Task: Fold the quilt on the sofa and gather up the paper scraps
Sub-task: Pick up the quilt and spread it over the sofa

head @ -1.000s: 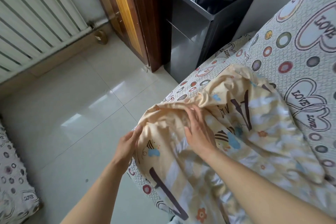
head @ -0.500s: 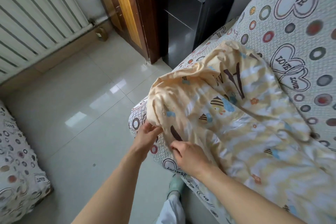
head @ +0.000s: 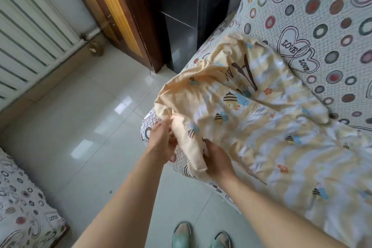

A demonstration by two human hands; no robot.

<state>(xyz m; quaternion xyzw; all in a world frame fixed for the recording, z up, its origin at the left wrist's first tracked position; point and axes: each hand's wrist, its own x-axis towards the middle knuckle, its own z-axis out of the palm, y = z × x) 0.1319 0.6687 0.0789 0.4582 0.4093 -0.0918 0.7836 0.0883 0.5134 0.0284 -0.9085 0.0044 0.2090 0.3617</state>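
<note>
Since half a second ago I am seeing both hands working closer together at the quilt's near corner, and two green slippers [head: 201, 235] are now showing at the bottom edge. The left hand [head: 161, 143] is pinching a bunched fold of the corner; the right hand [head: 216, 159] is gripping the hanging flap just beside it, fingers curled into the cloth. The quilt [head: 261, 127], yellow with bees and stripes, is lying crumpled on the sofa [head: 322, 26], its long axis running from that corner by the hands away toward the lower right along the seat. I am seeing no paper scraps. A dark cabinet [head: 181, 26] is standing against the sofa's far end, a wooden door [head: 120, 16] beside it, a radiator [head: 30, 36] on the left wall, tiled floor [head: 80, 127] between.
</note>
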